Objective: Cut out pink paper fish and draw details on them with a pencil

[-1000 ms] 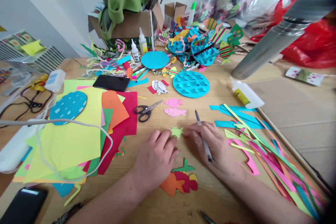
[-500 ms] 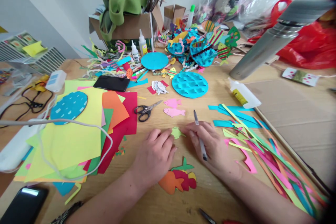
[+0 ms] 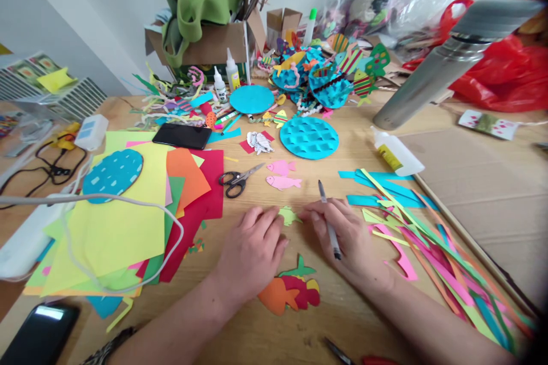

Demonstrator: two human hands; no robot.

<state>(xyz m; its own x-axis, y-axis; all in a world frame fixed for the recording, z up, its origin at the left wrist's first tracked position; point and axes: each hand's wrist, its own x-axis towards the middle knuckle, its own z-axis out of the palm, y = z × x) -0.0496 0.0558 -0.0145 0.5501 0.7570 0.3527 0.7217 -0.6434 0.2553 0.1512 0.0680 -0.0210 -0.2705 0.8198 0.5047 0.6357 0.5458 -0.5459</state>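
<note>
A small light-green paper fish (image 3: pixel 290 215) lies flat on the table between my hands. My left hand (image 3: pixel 256 245) rests beside it with fingers bent, its fingertips holding the fish's left edge against the wood. My right hand (image 3: pixel 338 229) is closed around a pen (image 3: pixel 329 227) that slants across it, one end up towards the far side. The right fingertips are at the fish's tail; whether they pinch it I cannot tell. Nearer my body lie overlapping orange (image 3: pixel 277 296), red and green paper fish cut-outs. Two pink paper fish (image 3: pixel 283 182) lie just beyond.
Black-handled scissors (image 3: pixel 234 183) lie left of the pink fish. Coloured paper sheets (image 3: pixel 128 239) cover the left side. Paper strips (image 3: pixel 445 262), a glue bottle (image 3: pixel 398 154) and a steel flask (image 3: pixel 428 68) are on the right. Blue discs (image 3: pixel 309 138) sit further back.
Both hands stay almost in place around the green fish. The pen in my right hand has shifted very slightly to the right. The view has moved a touch.
</note>
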